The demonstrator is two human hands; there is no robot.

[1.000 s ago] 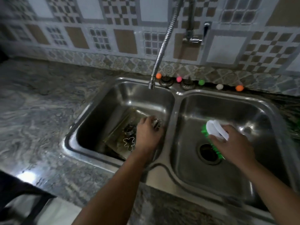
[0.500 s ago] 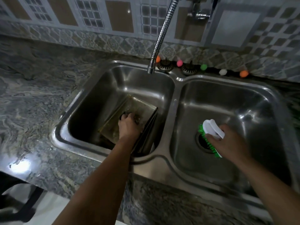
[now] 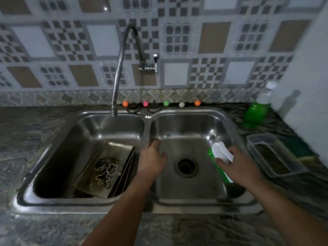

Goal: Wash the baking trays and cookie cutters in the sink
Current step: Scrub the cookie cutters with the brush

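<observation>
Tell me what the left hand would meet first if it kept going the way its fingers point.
The left hand points away from the person, over the divider between the basins. Going straight on, it would probably meet the sink's back rim near the strainers; depth is unclear.

No text, label, brand, number or sign can be read anywhere here, not even on the green bottle (image 3: 254, 114) standing on the counter (image 3: 35, 132).

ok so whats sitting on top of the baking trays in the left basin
Several metal cookie cutters lie on the top baking tray. More trays are stacked beneath it; only their edges show, so what lies between them is hidden.
</observation>
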